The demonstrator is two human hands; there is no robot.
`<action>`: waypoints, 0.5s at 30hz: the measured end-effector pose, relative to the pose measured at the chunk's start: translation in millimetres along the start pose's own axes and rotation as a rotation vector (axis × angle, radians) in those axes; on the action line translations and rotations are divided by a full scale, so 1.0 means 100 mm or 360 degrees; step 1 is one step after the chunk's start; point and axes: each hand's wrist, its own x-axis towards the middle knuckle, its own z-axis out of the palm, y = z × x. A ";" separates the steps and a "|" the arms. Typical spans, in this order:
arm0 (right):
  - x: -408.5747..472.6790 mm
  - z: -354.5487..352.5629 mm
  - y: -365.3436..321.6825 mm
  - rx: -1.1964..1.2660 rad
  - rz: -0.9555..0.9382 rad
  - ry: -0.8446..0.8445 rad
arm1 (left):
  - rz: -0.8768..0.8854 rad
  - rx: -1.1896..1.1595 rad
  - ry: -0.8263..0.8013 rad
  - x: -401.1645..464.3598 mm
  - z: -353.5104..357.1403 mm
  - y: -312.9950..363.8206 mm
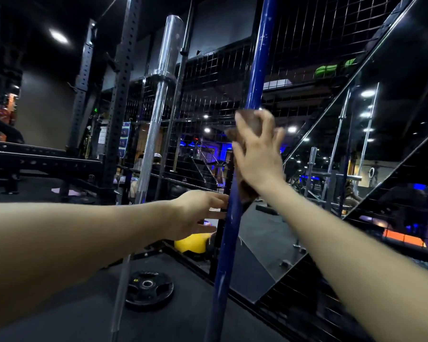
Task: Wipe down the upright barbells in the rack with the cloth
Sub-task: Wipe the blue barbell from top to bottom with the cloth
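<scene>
1. Far off to the left of my left hand [195,213] stands a black perforated rack upright [120,95], with a dark bench frame [42,161] lower down on that side
2. Below my left forearm, a black weight plate [147,290] lies flat on the dark floor [59,317]
3. Just left of my left hand, a chrome barbell [156,114] stands upright, its thick sleeve at the top
4. My left hand reaches toward the blue barbell [253,70] with fingers fairly straight and loosely spread; the fingertips are at the bar's left side, but whether they touch it I cannot tell
5. Under that hand, a yellow ball [190,243] sits low behind the bar
6. The blue barbell stands upright between my hands, its paint chipped, rising past the top of the view
7. My right hand [257,154] is higher on the bar, fingers curled around a brown cloth [245,188] pressed against the shaft; the cloth's tail hangs below my palm along the bar
8. Behind both hands runs a black wire mesh panel [208,82]
9. Right of my right hand, a slanted mirror [356,144] reflects more bars and ceiling lights
</scene>
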 end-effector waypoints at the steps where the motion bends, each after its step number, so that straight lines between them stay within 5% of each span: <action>1: 0.10 -0.02 -0.01 0.0028 0.0005 0.0041 | 0.0001 0.0025 0.0012 0.02 -0.02 0.00; 5: -0.31 0.11 0.05 0.0227 -0.0117 0.0086 | 0.0037 0.0137 0.0017 0.06 -0.05 0.01; 11: -0.73 0.03 0.19 0.0252 -0.0182 -0.0268 | 0.0101 0.0392 0.0107 0.07 0.06 0.04; 15: -0.52 -0.16 0.35 0.0517 0.0040 -0.0048 | 0.0137 0.0478 0.0048 0.07 0.19 0.06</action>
